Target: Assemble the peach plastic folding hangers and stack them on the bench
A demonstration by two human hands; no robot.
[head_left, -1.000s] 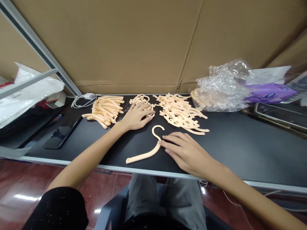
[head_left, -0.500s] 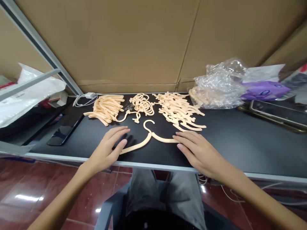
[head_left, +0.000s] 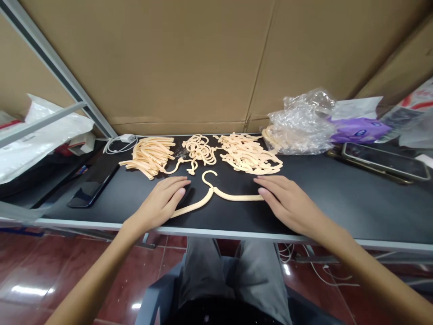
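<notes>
A cream clothes hanger point(head_left: 237, 197) lies flat on the black table in front of me, made up of a curved hook and two arms that meet at the middle. My left hand point(head_left: 165, 201) rests over the tip of the hanger's left arm, fingers stretched and hiding that end. At the other tip, my right hand point(head_left: 286, 201) has its fingers extended over or beside the right arm's end; whether it presses on it I cannot tell. Behind the hanger lie a pile of straight arm pieces point(head_left: 152, 155), a cluster of hooks point(head_left: 199, 151) and a heap of curved pieces point(head_left: 248, 153).
A clear plastic bag point(head_left: 301, 126) holding cream pieces stands at the back right, beside a purple packet point(head_left: 358, 130) and a phone point(head_left: 385, 160). On the left are a dark phone point(head_left: 93, 185), a white cable point(head_left: 122, 142) and a metal frame post point(head_left: 64, 72).
My right hand has slid a little right, baring more of the hanger's right arm. My left hand has shifted slightly right. The right heap looks more compact at its near edge.
</notes>
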